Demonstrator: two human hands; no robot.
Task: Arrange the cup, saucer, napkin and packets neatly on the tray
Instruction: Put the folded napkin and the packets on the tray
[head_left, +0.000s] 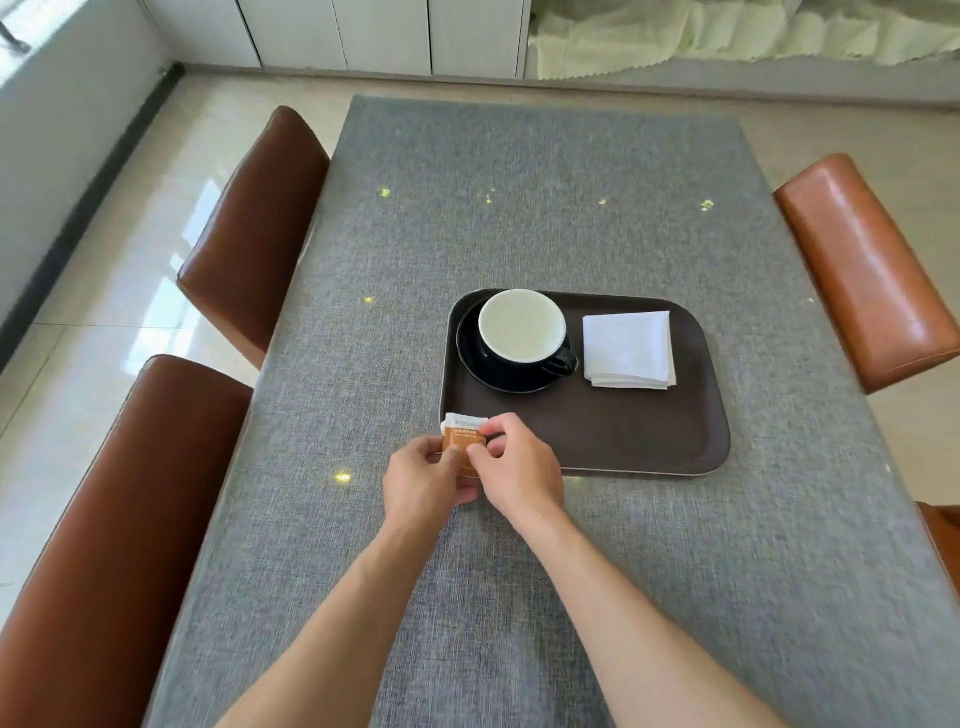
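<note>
A dark brown tray (623, 436) lies on the grey table. On its far left a black cup (522, 332) with a white inside stands on a black saucer (470, 358), handle toward the right. A folded white napkin (628, 349) lies on the tray's far right. Just off the tray's near left corner, my left hand (423, 480) and my right hand (519, 475) both pinch orange and white packets (462, 431). How many packets there are I cannot tell; my fingers hide their lower part.
The grey cloth-covered table (519, 208) stretches ahead. Two brown leather chairs (249, 234) stand along its left side and an orange-brown chair (867, 270) on the right. White cabinets (384, 31) and tiled floor lie beyond.
</note>
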